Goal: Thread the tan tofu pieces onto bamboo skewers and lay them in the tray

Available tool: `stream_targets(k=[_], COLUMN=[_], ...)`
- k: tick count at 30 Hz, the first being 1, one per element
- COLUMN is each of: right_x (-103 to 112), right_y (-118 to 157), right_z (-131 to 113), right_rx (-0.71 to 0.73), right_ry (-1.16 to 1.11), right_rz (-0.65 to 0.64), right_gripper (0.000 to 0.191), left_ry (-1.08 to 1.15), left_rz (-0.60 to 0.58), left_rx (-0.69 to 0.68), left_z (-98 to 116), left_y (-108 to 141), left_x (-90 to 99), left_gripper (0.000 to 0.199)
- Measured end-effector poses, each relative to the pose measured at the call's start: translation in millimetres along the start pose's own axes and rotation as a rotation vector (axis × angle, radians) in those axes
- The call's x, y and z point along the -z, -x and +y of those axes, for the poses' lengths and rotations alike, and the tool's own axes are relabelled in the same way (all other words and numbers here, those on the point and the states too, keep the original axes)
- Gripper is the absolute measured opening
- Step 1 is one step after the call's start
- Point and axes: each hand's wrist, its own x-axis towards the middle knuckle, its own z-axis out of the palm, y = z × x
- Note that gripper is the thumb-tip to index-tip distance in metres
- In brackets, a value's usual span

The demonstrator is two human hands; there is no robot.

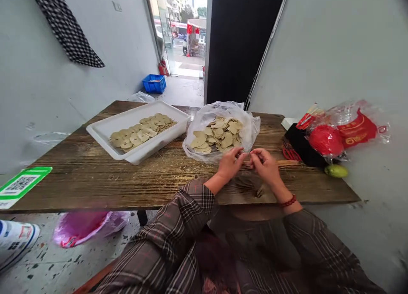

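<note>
My left hand (230, 163) and my right hand (264, 164) are close together over the near edge of a clear plastic bag (204, 115). The fingertips of both hands are pinched, but whatever they hold is too small to make out. Inside the open bag lies a heap of thin, pale, round discs (219, 134). More discs of the same kind (140, 132) overlap in rows in a white plastic tray (106, 130), left of the bag. Thin reddish-brown sticks (288, 163) lie on the table just right of my right hand.
The wooden table (153, 183) carries a black cloth (302, 145), red packaged items (328, 138) and a yellow-green fruit (336, 170) at the right. A QR-code sign (22, 184) is at the left edge. On the floor stand a blue crate (154, 84) and a pink-lined bin (86, 226).
</note>
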Motion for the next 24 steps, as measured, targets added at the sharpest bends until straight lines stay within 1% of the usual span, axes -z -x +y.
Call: stream_targets(k=[2, 4, 7, 9, 11, 12, 13, 14, 17, 18, 20, 22, 23, 24], right_x=[-20.4, -38.0, -55.3, -63.4, -72.7, -78.6, -85.3, -92.5, -112.3, -116.8, -121.0, -119.6, -117.6, -115.3], right_y=[1.3, 2.1, 0.4, -3.2, -9.2, -13.2, -17.7, -22.7, -38.3, -43.0, -50.9, -56.7, -59.1, -61.1], right_z=[-4.1, -9.0, -17.4, -23.0, -28.6, -31.5, -34.2, -36.8, -40.2, -38.9, -31.7, -19.8, -13.3, -7.2], right_rx=[0.007, 0.037, 0.048, 0.037, 0.034, 0.033, 0.033, 0.033, 0.069, 0.089, 0.093, 0.022, -0.034, -0.091], right_ry=[0.007, 0.037, 0.057, 0.026, -0.029, -0.059, -0.085, -0.105, -0.127, -0.127, -0.140, -0.179, -0.211, -0.252], right_rz=[-0.127, -0.235, -0.421, -0.576, -0.703, -0.736, -0.745, -0.729, -0.597, -0.559, -0.510, -0.474, -0.445, -0.404], right_gripper=[0.019, 0.017, 0.016, 0.017, 0.018, 0.019, 0.019, 0.021, 0.025, 0.027, 0.029, 0.031, 0.032, 0.033], left_ry=[0.105, 0.203, 0.412, 0.550, 0.622, 0.640, 0.650, 0.659, 0.663, 0.651, 0.613, 0.541, 0.470, 0.363], left_rz=[0.071, 0.082, 0.109, 0.166, 0.227, 0.244, 0.247, 0.236, 0.209, 0.229, 0.325, 0.427, 0.445, 0.431], left_rx=[0.066, 0.114, 0.252, 0.339, 0.369, 0.371, 0.372, 0.376, 0.393, 0.392, 0.382, 0.369, 0.360, 0.348], left_z=[0.9, 0.8, -3.7, -9.2, -14.4, -16.5, -18.0, -19.1, -22.0, -23.7, -28.8, -35.9, -40.0, -44.1], left_y=[-2.5, -4.7, -3.8, 1.2, 8.7, 12.5, 15.8, 18.3, 18.7, 16.4, 9.0, -0.3, -5.2, -10.3], left_x=[21.2, 46.2, 86.2, 109.6, 125.9, 130.8, 133.5, 134.6, 135.7, 137.8, 146.3, 158.1, 163.4, 167.1], left_gripper=[0.030, 0.027, 0.025, 0.027, 0.029, 0.029, 0.030, 0.030, 0.030, 0.030, 0.027, 0.023, 0.021, 0.020])
